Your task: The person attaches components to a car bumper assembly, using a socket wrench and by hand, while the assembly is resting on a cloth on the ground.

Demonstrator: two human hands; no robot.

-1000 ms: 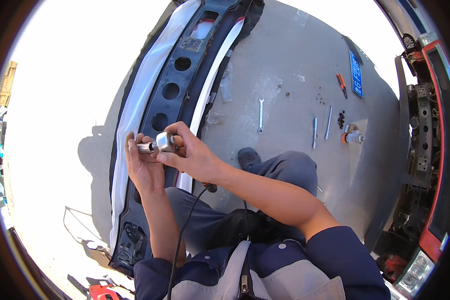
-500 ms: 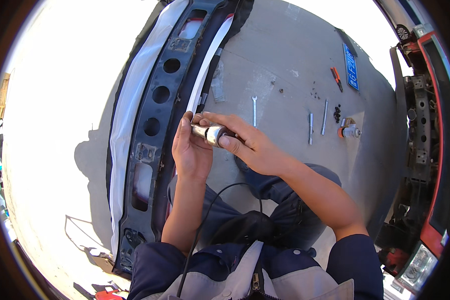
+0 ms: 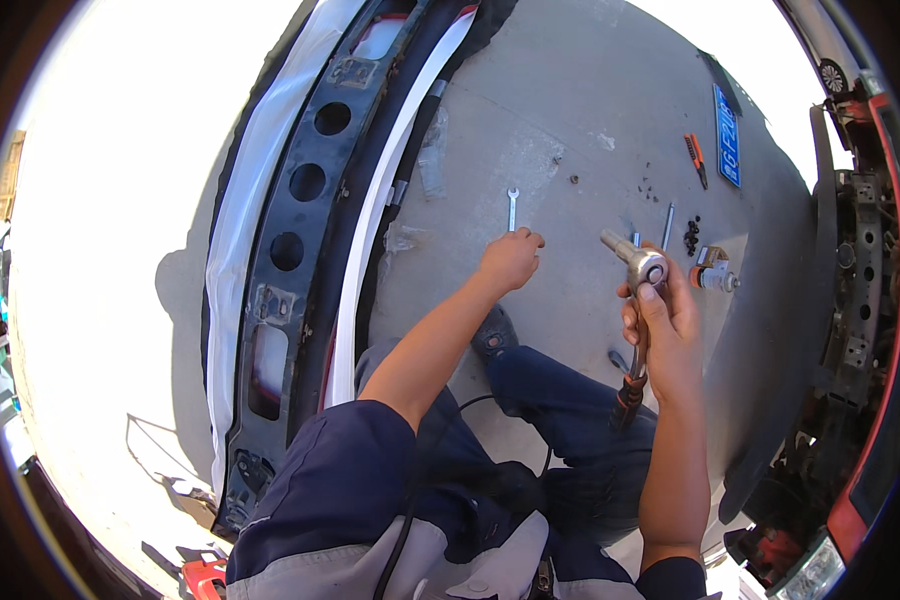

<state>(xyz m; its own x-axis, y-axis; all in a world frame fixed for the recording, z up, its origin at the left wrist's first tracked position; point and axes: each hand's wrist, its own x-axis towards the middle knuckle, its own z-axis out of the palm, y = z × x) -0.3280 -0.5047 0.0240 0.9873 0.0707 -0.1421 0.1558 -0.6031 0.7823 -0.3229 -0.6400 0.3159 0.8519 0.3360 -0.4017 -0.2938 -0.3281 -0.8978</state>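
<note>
My right hand (image 3: 670, 330) is closed around a socket wrench (image 3: 638, 345), a ratchet with a red-and-black grip, raised above the floor. Its round silver head points up, and a long socket (image 3: 615, 240) sticks out toward the upper left. My left hand (image 3: 510, 260) reaches forward over the floor with its fingers bent. It overlaps the lower end of a silver open-end wrench (image 3: 513, 205) lying there. The fingertips are partly hidden, and whether they touch this wrench cannot be told.
On my left lies a long dark bumper beam (image 3: 307, 182) with round holes, beside white sheeting. Orange-handled pliers (image 3: 696, 160), a blue plate (image 3: 727, 135), a metal rod (image 3: 667, 228), black bolts (image 3: 691, 238) and a canister-like part (image 3: 712, 277) lie right. An opened vehicle front (image 3: 860, 290) stands far right.
My hands have parted. The right hand has carried the socket wrench right and turned it upright, while the left hand has let go of it and moved right, toward the open-end wrench.
</note>
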